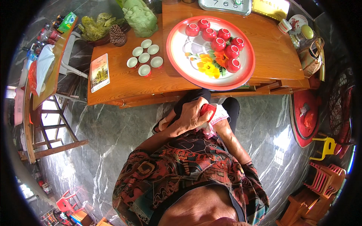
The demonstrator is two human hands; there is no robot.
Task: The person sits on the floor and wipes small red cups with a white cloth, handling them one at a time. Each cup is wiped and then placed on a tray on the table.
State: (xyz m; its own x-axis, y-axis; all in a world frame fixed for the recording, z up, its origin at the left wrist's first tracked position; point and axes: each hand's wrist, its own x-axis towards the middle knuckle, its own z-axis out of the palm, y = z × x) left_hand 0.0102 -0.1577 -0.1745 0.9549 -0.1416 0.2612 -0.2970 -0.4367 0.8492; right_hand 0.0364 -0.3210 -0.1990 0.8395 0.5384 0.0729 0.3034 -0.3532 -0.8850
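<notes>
Over my lap, my left hand (pixel 192 114) grips a small red cup (pixel 208 110). A white and pink cloth (pixel 220 114) covers much of my right hand (pixel 222 126) and lies against the cup; its fingers are mostly hidden under the cloth. Beyond my hands, a large round enamel tray (pixel 192 69) with a red rim and painted flowers sits on the wooden desk (pixel 124 84). Several red cups (pixel 218 44) stand upside down on it. Left of the tray, several more cups (pixel 144 58) stand upright, their pale insides showing.
A booklet (pixel 99 73), a pine cone (pixel 117 35) and a green carved figure (pixel 140 18) are on the desk's left part. Behind the tray stands a clock (pixel 226 6). A small white cup (pixel 284 26) and a bag (pixel 312 59) are at the right. The desk's front edge is just beyond my knees.
</notes>
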